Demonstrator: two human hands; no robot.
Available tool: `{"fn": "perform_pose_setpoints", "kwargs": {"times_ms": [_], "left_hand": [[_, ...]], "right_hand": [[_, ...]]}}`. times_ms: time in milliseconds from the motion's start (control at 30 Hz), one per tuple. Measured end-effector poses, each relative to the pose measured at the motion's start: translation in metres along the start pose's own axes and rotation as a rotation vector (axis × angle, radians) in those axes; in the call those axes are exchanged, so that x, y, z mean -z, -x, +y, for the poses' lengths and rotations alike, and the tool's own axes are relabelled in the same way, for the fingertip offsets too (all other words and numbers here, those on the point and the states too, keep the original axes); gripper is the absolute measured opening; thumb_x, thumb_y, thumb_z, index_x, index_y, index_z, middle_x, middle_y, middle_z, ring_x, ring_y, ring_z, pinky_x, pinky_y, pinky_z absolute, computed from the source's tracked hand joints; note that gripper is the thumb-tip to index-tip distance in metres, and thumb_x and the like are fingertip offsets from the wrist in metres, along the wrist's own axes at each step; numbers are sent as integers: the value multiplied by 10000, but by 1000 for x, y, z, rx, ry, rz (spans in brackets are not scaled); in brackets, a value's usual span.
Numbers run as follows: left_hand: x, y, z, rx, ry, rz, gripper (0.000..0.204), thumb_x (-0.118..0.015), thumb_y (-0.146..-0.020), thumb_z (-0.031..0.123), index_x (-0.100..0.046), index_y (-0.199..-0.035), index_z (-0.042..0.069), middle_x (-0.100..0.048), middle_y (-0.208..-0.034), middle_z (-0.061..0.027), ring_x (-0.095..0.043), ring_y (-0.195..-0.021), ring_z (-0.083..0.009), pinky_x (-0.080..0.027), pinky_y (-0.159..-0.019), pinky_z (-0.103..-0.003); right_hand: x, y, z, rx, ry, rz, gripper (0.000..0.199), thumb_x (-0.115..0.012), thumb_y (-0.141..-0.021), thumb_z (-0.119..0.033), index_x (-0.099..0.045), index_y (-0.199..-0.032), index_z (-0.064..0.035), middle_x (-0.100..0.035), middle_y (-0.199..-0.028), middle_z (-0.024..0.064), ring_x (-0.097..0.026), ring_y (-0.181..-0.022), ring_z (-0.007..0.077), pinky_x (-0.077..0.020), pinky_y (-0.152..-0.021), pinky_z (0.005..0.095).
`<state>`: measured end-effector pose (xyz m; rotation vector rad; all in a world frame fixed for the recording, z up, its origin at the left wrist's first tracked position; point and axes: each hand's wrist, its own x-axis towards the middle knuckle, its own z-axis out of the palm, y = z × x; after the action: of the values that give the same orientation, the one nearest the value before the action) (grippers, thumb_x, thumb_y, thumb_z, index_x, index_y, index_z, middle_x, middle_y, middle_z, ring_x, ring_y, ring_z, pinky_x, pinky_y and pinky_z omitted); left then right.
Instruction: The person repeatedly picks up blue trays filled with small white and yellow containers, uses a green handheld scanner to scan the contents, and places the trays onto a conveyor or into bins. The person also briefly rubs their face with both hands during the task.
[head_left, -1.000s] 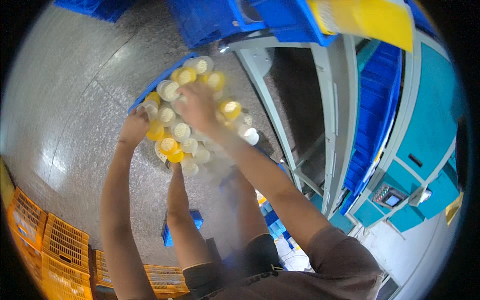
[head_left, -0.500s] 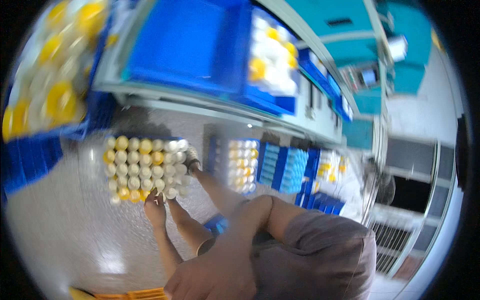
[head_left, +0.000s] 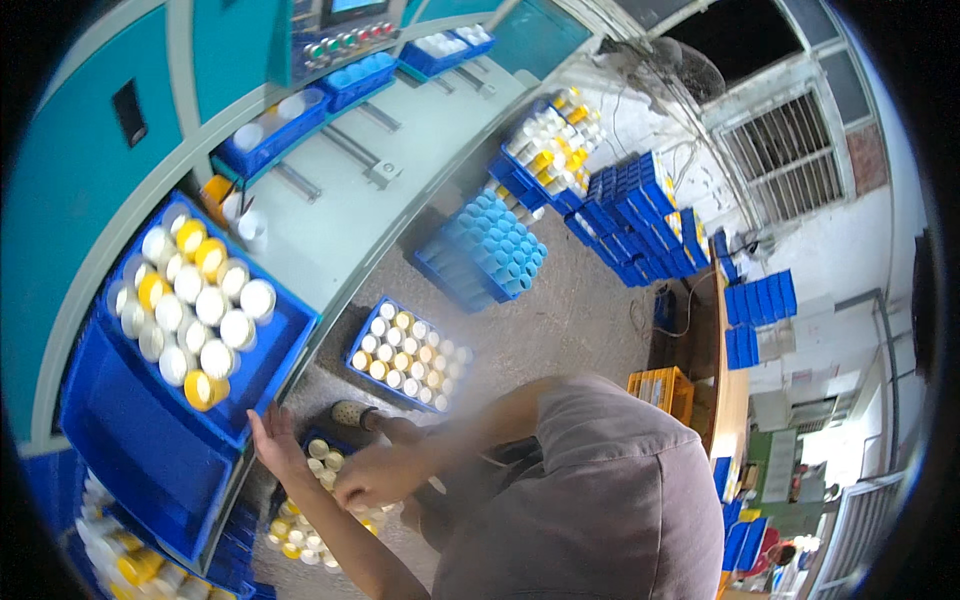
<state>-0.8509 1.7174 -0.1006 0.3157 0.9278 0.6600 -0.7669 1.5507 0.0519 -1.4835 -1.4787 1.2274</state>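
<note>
The view has swung round. A second ago both hands held up a tray of spools; now the left hand (head_left: 272, 443) and right hand (head_left: 372, 477) are low over the floor crate of spools (head_left: 300, 520).

We see one small screen (head_left: 352, 5), bluish, at the top edge above coloured buttons on the teal machine (head_left: 90, 150).

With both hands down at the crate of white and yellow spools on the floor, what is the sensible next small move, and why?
Probably close the right hand on one spool: it sits over the floor crate, while the left hand is open beside the bench bin, which has bare room.
</note>
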Motion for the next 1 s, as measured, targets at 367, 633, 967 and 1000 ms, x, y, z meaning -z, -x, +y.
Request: {"fn": "perform_pose_setpoints", "kwargs": {"times_ms": [367,633,967,1000], "left_hand": [[1,-43,1,193,280,281,452,-670,-947,279,-466,-1063,-108,-562,-1137,-234,-599,-1058,-319,-534,-988,-453],[24,1,-11,95,-16,185,352,-623,-978,283,-563,-1099,-42,-591,-1150,-191,-607,-1070,-316,-505,-992,-425],[235,207,-141,85,-757,754,308,-698,-823,186,-701,-1052,-20,-711,-908,-113,-646,-788,-217,-510,-730,-341],[260,236,-154,115,-756,832,323,-716,-803,193,-704,-1029,-37,-717,-918,-134,-651,-810,-231,-513,-743,-354]], "right_hand": [[96,7,79,-199,137,299,140,-674,-839,-195,-645,-932,-94,-682,-828,96,-665,-799,313,-490,-663,467],[85,-4,88,-241,270,170,176,-660,-826,-233,-672,-947,-106,-680,-883,130,-656,-857,331,-501,-736,477],[41,59,126,-211,582,-90,278,-660,-853,-291,-681,-1018,-69,-669,-903,148,-638,-930,359,-507,-802,478],[37,71,124,-160,640,-158,285,-659,-860,-272,-663,-1054,-64,-680,-936,155,-646,-933,361,-508,-810,465]]}}
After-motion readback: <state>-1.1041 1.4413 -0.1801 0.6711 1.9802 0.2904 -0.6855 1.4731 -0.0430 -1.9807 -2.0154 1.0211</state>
